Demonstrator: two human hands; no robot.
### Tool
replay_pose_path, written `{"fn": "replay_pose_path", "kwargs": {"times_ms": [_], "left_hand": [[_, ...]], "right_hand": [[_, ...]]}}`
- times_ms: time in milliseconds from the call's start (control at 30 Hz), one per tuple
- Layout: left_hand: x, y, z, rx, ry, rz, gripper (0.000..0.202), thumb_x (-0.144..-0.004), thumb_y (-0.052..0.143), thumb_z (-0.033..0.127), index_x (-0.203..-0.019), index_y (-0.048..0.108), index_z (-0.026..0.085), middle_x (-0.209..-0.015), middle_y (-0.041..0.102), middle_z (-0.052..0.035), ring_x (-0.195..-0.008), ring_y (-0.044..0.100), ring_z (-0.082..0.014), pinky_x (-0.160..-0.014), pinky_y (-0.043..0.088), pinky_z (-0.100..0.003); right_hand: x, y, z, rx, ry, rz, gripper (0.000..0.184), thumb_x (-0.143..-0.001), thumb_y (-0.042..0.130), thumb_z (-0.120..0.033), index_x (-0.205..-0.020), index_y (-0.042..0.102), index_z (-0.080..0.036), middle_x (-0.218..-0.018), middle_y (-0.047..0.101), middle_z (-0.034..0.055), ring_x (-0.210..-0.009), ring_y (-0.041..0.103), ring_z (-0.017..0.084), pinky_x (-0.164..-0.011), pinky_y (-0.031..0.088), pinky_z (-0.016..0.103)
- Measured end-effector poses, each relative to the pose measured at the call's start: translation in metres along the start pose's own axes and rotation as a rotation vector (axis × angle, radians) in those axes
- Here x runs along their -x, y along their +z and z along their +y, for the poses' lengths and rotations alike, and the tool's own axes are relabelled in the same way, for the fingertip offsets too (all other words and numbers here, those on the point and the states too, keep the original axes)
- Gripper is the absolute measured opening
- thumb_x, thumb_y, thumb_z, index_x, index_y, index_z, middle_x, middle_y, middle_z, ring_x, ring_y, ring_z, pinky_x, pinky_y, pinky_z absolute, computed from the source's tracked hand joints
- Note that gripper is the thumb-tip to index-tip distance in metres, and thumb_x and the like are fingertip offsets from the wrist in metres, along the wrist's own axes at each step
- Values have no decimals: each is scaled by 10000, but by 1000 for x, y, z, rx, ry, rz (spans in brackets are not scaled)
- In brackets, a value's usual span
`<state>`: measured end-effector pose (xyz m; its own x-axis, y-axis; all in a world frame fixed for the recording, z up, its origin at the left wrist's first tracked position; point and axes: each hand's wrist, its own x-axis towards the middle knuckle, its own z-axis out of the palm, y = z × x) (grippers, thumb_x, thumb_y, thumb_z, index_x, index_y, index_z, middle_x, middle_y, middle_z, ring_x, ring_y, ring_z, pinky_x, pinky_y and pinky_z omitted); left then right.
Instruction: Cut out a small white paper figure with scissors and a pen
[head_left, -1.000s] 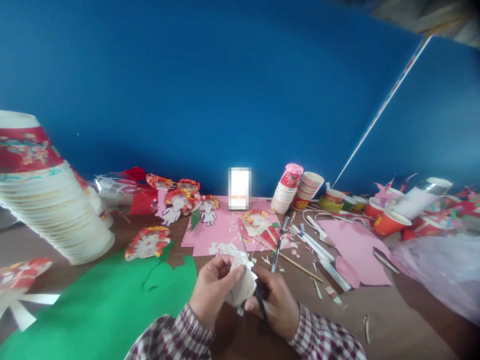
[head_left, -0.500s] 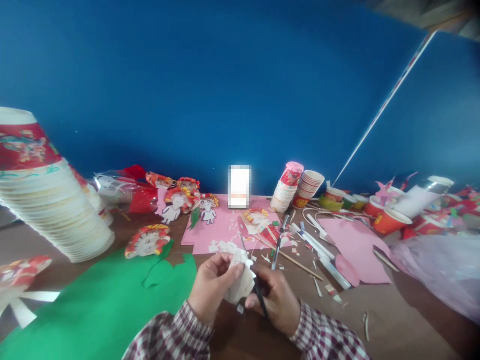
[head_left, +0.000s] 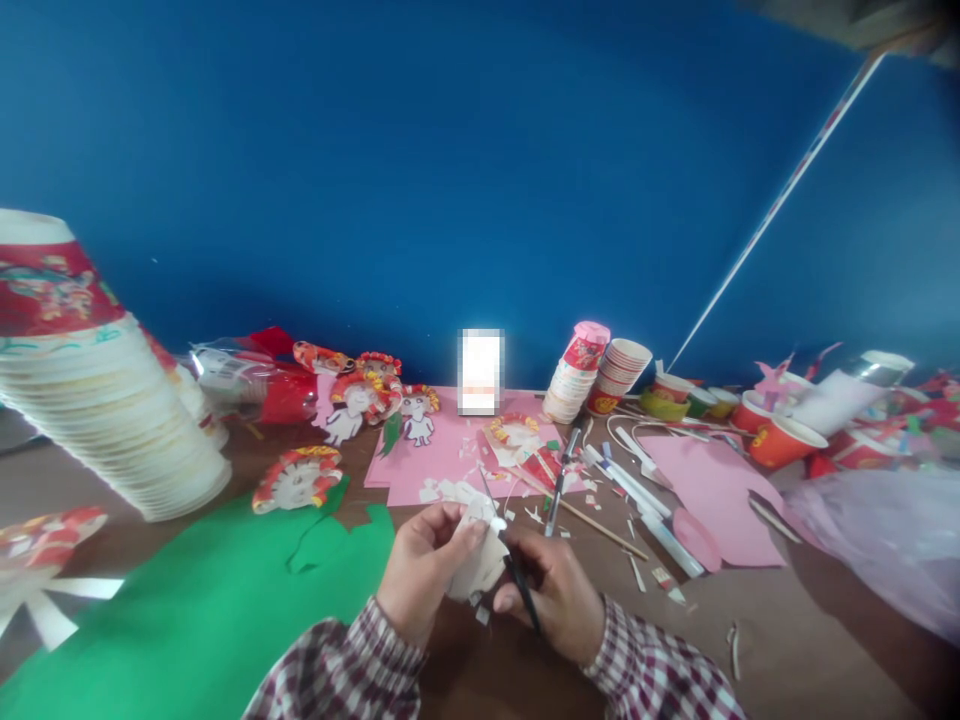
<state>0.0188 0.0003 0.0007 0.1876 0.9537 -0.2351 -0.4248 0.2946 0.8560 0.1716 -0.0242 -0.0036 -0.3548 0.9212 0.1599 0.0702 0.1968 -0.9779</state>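
Note:
My left hand [head_left: 420,570] pinches a small white paper cut-out [head_left: 480,560] over the brown table. My right hand [head_left: 551,590] is closed on black-handled scissors [head_left: 517,580], whose thin blades run up through the paper toward the pink sheet [head_left: 450,450]. Both hands sit close together just right of a large green paper sheet [head_left: 195,610]. A tiny white scrap lies on the table under the cut-out.
A tall leaning stack of paper cups [head_left: 97,400] stands at left. Paper-cup doll figures [head_left: 360,395] lie by the blue wall. More cup stacks [head_left: 592,370], red cups [head_left: 780,440], pens and sticks [head_left: 622,490], a second pink sheet [head_left: 712,490] and a plastic bag [head_left: 877,540] crowd the right.
The hands stay in place; the cut-out has turned slightly in my left fingers and the scissors have shifted a little along its edge.

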Motion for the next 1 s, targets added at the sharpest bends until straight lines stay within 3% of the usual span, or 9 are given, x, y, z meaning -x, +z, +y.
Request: {"fn": "replay_pose_path", "kwargs": {"times_ms": [400, 733, 1000], "left_hand": [[-3, -4, 0, -20, 3, 8, 305, -600, 747, 332, -732, 572, 120, -564, 618, -16, -446, 512, -82, -434, 378, -190], [-3, -4, -1, -46, -6, 13, 318, -586, 754, 345, -698, 556, 124, -541, 608, -7, -428, 500, -76, -421, 378, -184], [-4, -4, -1, -52, -12, 13, 321, -572, 764, 345, -681, 559, 124, -534, 601, 2, -426, 500, -72, -416, 379, -177]], "right_hand": [[-2, -3, -6, 68, -14, -11, 351, -716, 675, -429, -907, 625, -139, -652, 467, -25, -579, 381, 98, -557, 351, 195], [-1, -2, -1, 46, -7, -34, 382, -727, 648, -477, -899, 605, -139, -654, 455, -28, -574, 377, 90, -561, 360, 193], [-1, -3, -5, 157, 12, -33, 434, -726, 601, -555, -848, 573, -140, -650, 465, -11, -571, 382, 105, -527, 337, 208]]}}
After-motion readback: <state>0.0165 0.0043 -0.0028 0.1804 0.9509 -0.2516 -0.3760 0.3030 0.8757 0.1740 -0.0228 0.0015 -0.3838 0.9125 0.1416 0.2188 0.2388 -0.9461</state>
